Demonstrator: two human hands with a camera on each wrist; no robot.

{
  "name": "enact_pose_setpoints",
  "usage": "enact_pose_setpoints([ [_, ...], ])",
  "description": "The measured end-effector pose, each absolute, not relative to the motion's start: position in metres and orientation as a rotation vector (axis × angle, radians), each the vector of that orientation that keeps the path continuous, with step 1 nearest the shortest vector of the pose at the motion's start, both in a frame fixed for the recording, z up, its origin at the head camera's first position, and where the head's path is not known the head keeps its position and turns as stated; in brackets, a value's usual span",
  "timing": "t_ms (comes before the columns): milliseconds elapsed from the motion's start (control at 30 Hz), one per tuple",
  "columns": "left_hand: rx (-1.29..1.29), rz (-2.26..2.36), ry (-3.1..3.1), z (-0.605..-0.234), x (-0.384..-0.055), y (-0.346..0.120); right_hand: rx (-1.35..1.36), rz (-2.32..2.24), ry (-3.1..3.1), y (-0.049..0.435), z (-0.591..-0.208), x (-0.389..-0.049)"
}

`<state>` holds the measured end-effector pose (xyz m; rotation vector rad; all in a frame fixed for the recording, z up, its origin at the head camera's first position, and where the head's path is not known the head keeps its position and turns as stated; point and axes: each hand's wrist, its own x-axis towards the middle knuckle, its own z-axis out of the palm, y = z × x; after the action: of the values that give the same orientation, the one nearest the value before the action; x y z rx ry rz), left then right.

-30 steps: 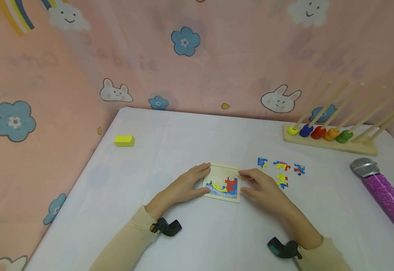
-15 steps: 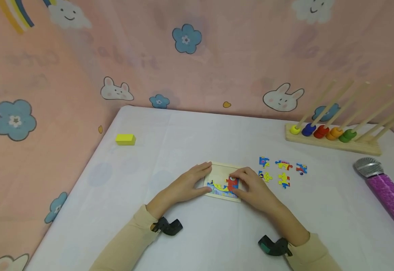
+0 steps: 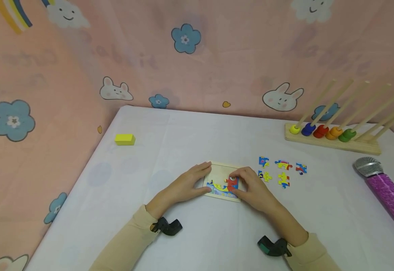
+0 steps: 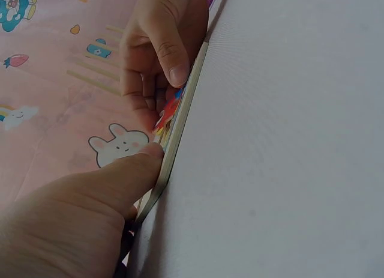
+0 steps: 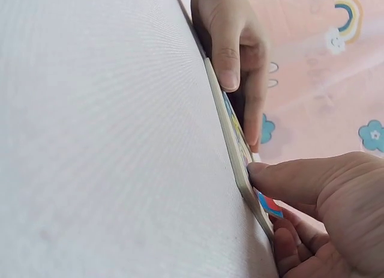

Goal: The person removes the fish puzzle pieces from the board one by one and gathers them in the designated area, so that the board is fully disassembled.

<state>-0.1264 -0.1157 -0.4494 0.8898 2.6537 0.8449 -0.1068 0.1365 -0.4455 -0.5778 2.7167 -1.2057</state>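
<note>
The wooden jigsaw tray (image 3: 220, 172) lies on the white table (image 3: 187, 244). At its nine o'clock side, the left hand (image 3: 190, 183) touches it, thumb and fingers spread well apart. At its three o'clock side, the right hand (image 3: 256, 188), thumb and fingers bent close, pinches the red puzzle piece (image 3: 232, 183). Five loose jigsaw pieces (image 3: 284, 180) lie outside it, between two and three o'clock.

Pretty plain beige sleeves (image 3: 126, 242) are worn, and a kinda chunky black bent gadget (image 3: 171, 227) is mounted by each cuff (image 3: 145, 218), with a dark green patch (image 3: 264, 247) shown on the right one.
</note>
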Motion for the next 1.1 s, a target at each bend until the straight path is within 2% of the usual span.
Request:
enact_pose_setpoints([
  [1100,0.886,0.847,2.658,-0.4522,-0.1262,-0.1151,-0.516,-1.216,2.755,0.1452,-0.4370,-0.1108],
])
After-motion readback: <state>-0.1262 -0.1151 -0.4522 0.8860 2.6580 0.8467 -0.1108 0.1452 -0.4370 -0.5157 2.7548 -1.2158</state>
